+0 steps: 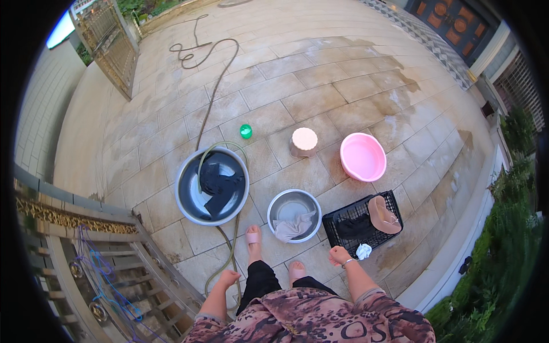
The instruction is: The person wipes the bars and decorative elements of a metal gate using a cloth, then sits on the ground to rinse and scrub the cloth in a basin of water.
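Observation:
My left hand (229, 278) hangs with curled fingers beside my leg, near a garden hose (212, 278); nothing shows in it. My right hand (339, 255), a bracelet at its wrist, is loosely curled just below a black plastic crate (327, 227). Whether its fingers are fully closed is unclear. In the crate lie dark cloth (354, 229) and a pinkish-brown hat (381, 216); a crumpled white item (363, 251) is at its lower edge. A metal basin (319, 210) holds a pale wet cloth (295, 227). The larger basin (180, 193) holds dark cloth (221, 182) in water, with a hose end over it.
A pink basin (363, 157), a pale stool or upturned tub (304, 141) and a small green container (245, 131) stand farther out on the tiles. The hose winds toward an open metal gate (109, 51). A railing (146, 261) runs at lower left, plants (497, 257) at right.

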`<act>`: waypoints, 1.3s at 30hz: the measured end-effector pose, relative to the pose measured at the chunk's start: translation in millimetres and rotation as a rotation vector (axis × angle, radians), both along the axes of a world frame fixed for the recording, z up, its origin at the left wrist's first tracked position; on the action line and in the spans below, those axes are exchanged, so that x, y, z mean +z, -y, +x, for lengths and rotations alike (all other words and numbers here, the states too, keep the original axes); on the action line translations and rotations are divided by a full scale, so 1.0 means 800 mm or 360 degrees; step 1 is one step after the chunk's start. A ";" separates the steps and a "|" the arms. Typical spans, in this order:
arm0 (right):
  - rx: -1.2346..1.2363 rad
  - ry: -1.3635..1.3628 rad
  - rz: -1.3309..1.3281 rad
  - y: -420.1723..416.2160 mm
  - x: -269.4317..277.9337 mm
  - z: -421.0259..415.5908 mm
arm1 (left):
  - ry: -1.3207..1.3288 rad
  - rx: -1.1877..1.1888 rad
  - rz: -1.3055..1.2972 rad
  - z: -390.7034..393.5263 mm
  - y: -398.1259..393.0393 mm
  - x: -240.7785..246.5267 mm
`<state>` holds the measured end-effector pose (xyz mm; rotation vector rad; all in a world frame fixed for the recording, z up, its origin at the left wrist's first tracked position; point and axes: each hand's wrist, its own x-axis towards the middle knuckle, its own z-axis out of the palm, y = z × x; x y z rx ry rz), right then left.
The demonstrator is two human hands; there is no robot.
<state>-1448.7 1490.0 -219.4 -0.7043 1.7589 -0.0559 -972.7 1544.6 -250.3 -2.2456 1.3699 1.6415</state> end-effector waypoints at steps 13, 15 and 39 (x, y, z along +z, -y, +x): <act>-0.0488 0.0068 -0.0040 0.122 0.051 0.095 | -0.0272 0.0464 0.0060 0.187 0.244 0.038; -0.0576 0.0058 -0.0050 0.127 0.052 0.103 | -0.0190 0.0435 0.0063 0.201 0.282 0.041; -0.0803 0.0061 0.0066 0.450 0.021 -0.023 | -0.0277 -0.0010 0.0081 0.028 0.738 0.065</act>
